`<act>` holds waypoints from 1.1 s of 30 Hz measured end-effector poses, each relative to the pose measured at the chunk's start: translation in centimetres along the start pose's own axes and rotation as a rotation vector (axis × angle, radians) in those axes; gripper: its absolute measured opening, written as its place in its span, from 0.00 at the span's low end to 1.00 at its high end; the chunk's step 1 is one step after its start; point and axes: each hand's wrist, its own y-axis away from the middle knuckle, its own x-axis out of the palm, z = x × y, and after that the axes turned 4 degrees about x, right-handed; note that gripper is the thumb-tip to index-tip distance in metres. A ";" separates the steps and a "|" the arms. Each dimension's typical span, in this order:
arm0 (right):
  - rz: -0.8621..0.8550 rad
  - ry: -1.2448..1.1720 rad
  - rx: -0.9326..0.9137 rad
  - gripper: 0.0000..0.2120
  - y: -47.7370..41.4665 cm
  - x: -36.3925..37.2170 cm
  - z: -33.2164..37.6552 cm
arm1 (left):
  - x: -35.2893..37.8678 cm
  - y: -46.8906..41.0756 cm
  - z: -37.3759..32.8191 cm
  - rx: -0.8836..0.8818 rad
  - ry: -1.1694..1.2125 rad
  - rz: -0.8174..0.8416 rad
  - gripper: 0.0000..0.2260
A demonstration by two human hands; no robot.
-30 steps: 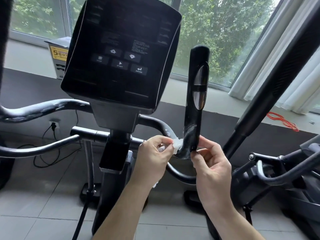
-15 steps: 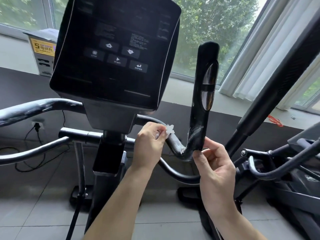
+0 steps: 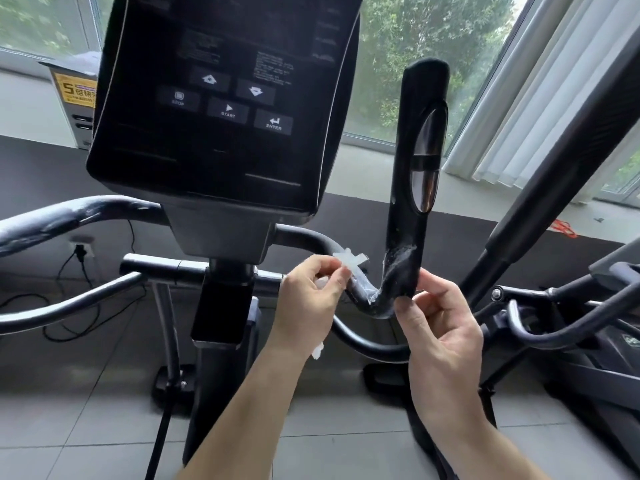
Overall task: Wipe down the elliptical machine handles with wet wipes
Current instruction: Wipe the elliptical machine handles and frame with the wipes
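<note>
The elliptical's right handle [image 3: 415,161] is a black upright grip with silver sensor plates; it bends at the bottom into a curved bar with wet streaks. My left hand [image 3: 311,299] pinches a white wet wipe [image 3: 349,259] against the curved bar, just left of the bend. More wipe hangs below that wrist. My right hand [image 3: 440,313] pinches the bottom of the bend between thumb and curled fingers. The left handle [image 3: 79,216], also streaked, reaches out at the far left.
The black console [image 3: 221,98] with its buttons stands above my left hand. A thick black swing arm [image 3: 554,168] slants up on the right, beside another machine [image 3: 571,306]. A box [image 3: 74,88] and a red cord [image 3: 564,228] lie on the windowsill. Cables trail from a wall socket [image 3: 81,247].
My left hand has slid the wipe from the bend up and left along the curved bar. My right hand has stayed at the bend.
</note>
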 end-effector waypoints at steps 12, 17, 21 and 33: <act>0.025 -0.029 0.013 0.12 -0.1 -0.3 0.1 | 0.3 -2.4 1.2 -0.050 0.053 -0.128 0.03; 0.056 -0.025 0.035 0.12 -0.2 -0.7 0.1 | 1.7 3.2 0.7 -0.128 0.301 -0.070 0.04; 0.072 -0.005 0.025 0.12 -0.3 -0.8 0.2 | 3.2 4.6 0.8 -0.171 0.445 -0.141 0.04; 0.093 -0.060 0.047 0.11 -0.3 -0.9 0.3 | 1.9 -4.4 2.0 -0.097 -0.064 -0.476 0.03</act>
